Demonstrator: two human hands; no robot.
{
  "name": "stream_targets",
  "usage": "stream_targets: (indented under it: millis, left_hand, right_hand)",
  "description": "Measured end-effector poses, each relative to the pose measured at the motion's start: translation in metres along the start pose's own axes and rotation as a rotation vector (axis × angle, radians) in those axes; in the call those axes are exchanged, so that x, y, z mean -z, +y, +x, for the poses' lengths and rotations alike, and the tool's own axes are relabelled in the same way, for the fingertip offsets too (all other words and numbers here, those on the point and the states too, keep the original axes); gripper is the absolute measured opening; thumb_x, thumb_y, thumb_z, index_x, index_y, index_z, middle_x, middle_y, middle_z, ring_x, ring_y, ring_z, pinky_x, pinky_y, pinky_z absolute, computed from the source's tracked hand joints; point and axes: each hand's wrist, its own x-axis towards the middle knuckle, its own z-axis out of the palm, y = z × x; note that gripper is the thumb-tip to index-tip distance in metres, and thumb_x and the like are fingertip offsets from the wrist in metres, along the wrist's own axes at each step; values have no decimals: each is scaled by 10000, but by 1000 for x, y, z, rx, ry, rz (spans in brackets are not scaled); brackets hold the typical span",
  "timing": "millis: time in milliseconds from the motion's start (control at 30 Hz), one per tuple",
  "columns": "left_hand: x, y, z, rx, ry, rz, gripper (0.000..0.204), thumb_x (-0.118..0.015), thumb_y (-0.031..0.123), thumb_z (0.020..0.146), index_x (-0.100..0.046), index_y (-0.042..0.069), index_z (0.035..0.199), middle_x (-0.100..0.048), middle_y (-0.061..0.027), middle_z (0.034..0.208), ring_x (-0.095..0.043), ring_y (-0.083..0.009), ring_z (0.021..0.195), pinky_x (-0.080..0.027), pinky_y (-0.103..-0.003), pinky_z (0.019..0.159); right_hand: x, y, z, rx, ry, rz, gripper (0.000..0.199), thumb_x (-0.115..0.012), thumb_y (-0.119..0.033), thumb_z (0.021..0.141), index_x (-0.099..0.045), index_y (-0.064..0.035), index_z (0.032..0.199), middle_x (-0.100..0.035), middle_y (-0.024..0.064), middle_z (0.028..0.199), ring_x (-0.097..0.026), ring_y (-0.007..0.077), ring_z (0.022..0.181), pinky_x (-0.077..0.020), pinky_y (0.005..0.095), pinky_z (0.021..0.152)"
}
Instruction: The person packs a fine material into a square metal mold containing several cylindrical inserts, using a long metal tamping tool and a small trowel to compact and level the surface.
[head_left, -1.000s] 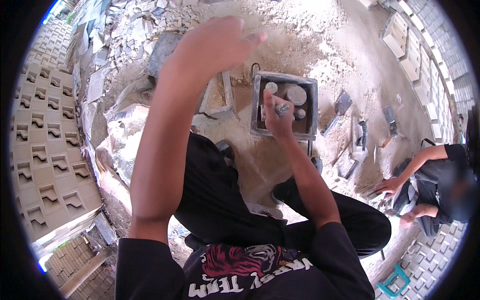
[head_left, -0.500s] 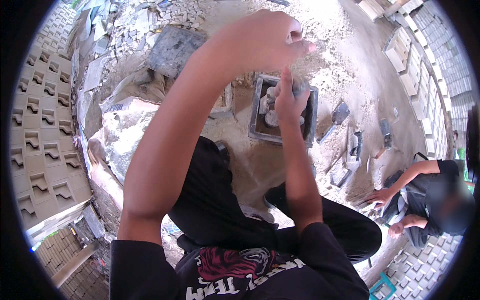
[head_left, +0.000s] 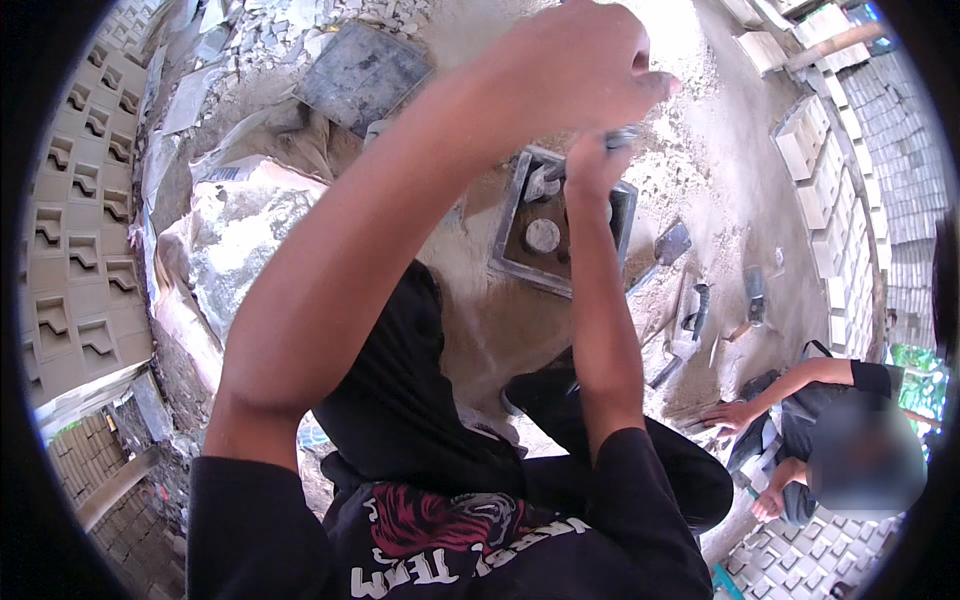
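Note:
My left hand point(head_left: 600, 72) is raised past the far side of a square grey mould box point(head_left: 508, 240). Its fingers are curled in with the thumb along them; whatever may be inside the grip is hidden. Just below it, my right hand point(head_left: 597, 168) is over the box, closed around a small grey, metallic-looking object point(head_left: 622, 137) that is blurred and partly covered. Inside the box stand pale rounded blocks: a round one point(head_left: 542, 235) near the middle and an uneven one point(head_left: 541, 186) at the far left corner. My right wrist and forearm hide its right part.
A trowel point(head_left: 672, 243) lies right of the box, with a float-like tool point(head_left: 694, 312) nearer me. A dark square plate point(head_left: 362, 78) rests at the far left, and an opened sack of white powder point(head_left: 240, 235) at left. At right sits another person point(head_left: 800, 405). Stacked blocks point(head_left: 85, 220) line the left.
My right hand has moved up toward my left, uncovering the round block in the box. My left hand stays curled, slightly farther right and higher. The whole view has shifted a little.

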Motion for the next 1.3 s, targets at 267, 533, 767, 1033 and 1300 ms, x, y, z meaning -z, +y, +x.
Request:
stream_targets:
  millis: [267,533,767,1033,1300]
  left_hand:
    - [7,13,1,109,-86,29,479,-625,429,852,-636,-41,760,-573,-160,607,-532,-269,553,-438,-398,570]
    - [2,-3,-4,54,-23,61,496,-594,458,889,-651,-27,798,-584,-135,622,-514,-249,531,-419,-383,557]
    - [4,4,-3,31,-70,82,497,-579,450,911,-617,-10,727,-543,-123,573,-504,-187,520,-401,-364,530]
    - [3,20,2,24,-195,133,518,-581,472,910,-656,-25,784,-548,-117,574,-493,-187,503,-391,-358,505]
    - [3,13,-4,18,-189,159,525,-593,478,902,-640,-26,762,-487,-94,535,-460,-184,478,-376,-359,489]
  right_hand:
    - [-12,-6,7,175,-131,-293,404,-590,-293,956,-596,24,707,-550,21,553,-505,135,508,-414,330,496]
    - [9,3,-28,137,-83,-226,422,-524,-290,997,-585,-1,695,-543,0,577,-504,111,536,-373,301,481]
    - [47,25,-43,14,45,-110,458,-574,-319,977,-513,-39,620,-481,-17,538,-438,72,492,-345,253,455]
    - [60,39,-36,115,-39,-137,496,-550,-344,983,-500,-11,618,-530,23,647,-500,81,634,-382,257,508]
    - [55,-9,-74,-54,-259,-151,433,-558,-380,973,-598,17,806,-572,47,718,-492,64,625,-420,268,529]
